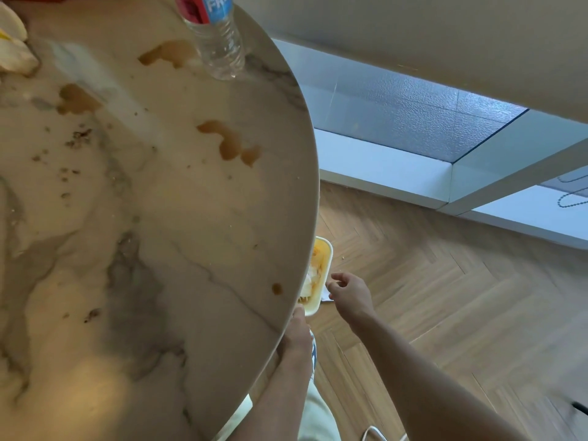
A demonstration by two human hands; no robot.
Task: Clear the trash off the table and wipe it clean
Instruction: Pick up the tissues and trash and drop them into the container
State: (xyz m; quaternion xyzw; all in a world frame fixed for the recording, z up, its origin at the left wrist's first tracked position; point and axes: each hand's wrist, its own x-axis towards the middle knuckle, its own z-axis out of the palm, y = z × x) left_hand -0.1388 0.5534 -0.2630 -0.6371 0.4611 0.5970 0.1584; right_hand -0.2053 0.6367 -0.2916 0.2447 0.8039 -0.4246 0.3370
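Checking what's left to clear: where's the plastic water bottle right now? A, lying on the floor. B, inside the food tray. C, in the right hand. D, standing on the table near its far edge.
D: the water bottle stands on the table by its far rim.

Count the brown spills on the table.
5. One beside the bottle, one at far left, one mid-table toward the edge, a small one just beside it, a small drop near the hands. More may lie out of view.
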